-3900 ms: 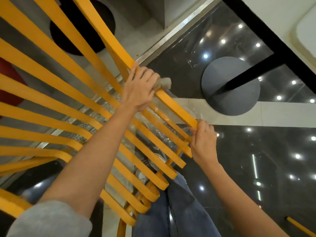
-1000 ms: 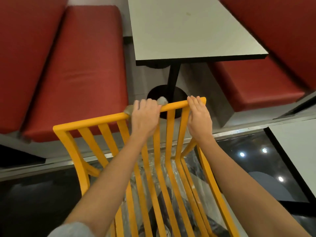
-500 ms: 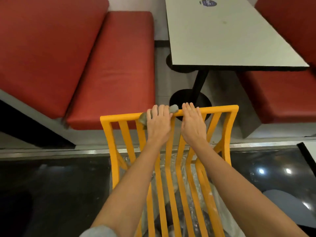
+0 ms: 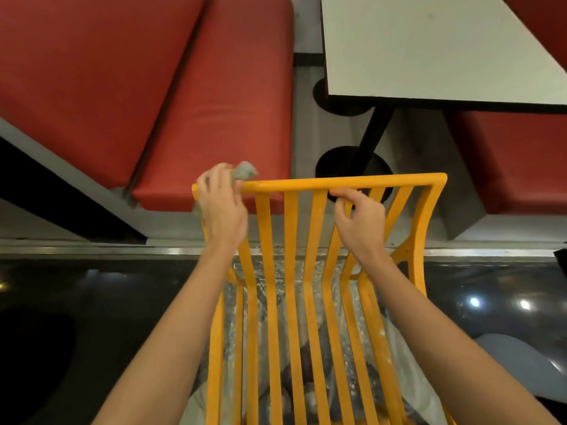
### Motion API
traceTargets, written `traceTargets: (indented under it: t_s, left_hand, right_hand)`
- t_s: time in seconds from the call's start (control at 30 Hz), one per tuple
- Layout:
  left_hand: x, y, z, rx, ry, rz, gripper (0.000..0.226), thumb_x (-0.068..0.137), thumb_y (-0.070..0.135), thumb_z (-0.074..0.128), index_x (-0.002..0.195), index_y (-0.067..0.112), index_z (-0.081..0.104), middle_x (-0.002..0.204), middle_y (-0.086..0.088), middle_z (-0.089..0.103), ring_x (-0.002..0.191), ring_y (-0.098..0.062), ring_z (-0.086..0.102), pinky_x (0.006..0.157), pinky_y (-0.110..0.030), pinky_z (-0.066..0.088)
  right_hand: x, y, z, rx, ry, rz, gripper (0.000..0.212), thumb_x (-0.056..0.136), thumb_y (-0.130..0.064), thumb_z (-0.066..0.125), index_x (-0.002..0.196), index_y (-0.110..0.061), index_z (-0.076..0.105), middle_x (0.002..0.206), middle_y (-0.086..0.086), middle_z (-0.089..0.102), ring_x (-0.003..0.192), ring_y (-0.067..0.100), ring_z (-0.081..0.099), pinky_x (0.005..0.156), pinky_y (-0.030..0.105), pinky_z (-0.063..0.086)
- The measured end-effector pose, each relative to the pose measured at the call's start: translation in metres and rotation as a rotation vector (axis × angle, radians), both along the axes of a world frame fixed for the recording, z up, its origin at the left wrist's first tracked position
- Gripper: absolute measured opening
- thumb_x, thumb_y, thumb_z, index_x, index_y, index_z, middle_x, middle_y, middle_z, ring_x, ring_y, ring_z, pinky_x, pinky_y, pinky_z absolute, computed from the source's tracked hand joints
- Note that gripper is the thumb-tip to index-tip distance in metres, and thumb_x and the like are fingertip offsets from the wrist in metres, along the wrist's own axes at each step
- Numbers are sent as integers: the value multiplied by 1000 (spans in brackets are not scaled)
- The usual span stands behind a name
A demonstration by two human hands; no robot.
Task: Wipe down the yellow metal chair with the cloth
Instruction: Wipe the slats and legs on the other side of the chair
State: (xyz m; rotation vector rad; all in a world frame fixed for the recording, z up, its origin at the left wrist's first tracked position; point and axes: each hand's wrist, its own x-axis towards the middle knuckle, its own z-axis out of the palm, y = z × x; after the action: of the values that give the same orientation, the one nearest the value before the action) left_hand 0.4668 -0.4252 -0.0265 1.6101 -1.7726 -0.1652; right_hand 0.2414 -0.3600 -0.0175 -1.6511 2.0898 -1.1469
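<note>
Left hand grips the grey cloth at the top rail's left corner of the yellow chair, right hand pinches that rail, with slats below seemingly left to wipe.

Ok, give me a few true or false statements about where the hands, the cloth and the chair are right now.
1. The left hand holds the grey cloth at the left end of the yellow chair's top rail. True.
2. The right hand holds a second cloth. False: it holds no cloth and its fingers curl by a slat just under the rail.
3. The white table stands beyond the chair. True.
4. The bench cushions are blue. False: red.
</note>
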Motion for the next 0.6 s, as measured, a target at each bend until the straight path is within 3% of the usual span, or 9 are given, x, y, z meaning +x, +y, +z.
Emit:
traceTargets:
  t_s: [0.03,0.1,0.17,0.27,0.37,0.47,0.53,0.6]
  left_hand:
    - [-19,13,-2,15,57,-87,31,102,24,35,111,7,59,124,-7,57,113,-28,46,97,-40,37]
    - [-57,42,-10,106,221,-228,29,102,23,41,119,8,61,131,-6,51,119,-25,44,102,-38,38]
    - [-82,68,-18,218,392,-341,31,101,15,49,131,9,57,139,-3,40,128,-19,41,107,-34,40]
    - [-90,88,-25,433,485,-555,49,99,5,48,147,15,42,149,5,31,139,-4,31,114,-28,35]
    - [-66,76,-22,512,419,-676,52,99,7,50,148,20,41,152,7,32,142,-2,27,118,-26,28]
    - [-31,40,-13,187,247,-433,40,99,14,51,139,21,53,149,0,40,143,-14,32,118,-42,27]
    - [-6,14,-13,50,32,-238,39,103,21,44,141,29,49,155,3,34,148,-17,22,119,-53,17]
    - [12,-7,-21,62,-142,-139,40,106,33,35,146,39,39,160,9,25,151,-14,9,120,-55,0]
  right_hand:
    - [13,12,-1,-22,-163,15,25,100,-20,54,120,-18,69,108,-5,73,82,6,67,80,28,55]
    - [42,31,-6,41,-621,75,32,102,-30,53,133,-25,61,128,-14,65,116,1,61,95,25,51]
    - [63,43,-21,69,-995,36,40,101,-32,52,141,-21,54,135,-8,62,128,10,56,99,28,50]
    - [67,55,-39,57,-1210,-128,36,99,-24,56,132,-11,60,120,8,70,117,24,65,91,32,56]
    - [55,56,-58,73,-1441,-265,43,96,-19,62,137,-10,54,125,13,68,115,28,66,99,47,52]
    - [52,43,-60,-58,-1340,-336,28,92,-18,67,119,-15,60,114,8,70,109,24,68,95,42,55]
    - [53,25,-54,-237,-1034,-324,12,91,-14,69,98,-12,60,93,1,66,90,12,66,80,31,55]
    - [49,2,-56,-400,-634,-218,12,92,-8,68,91,-4,57,85,1,57,79,11,56,71,26,50]
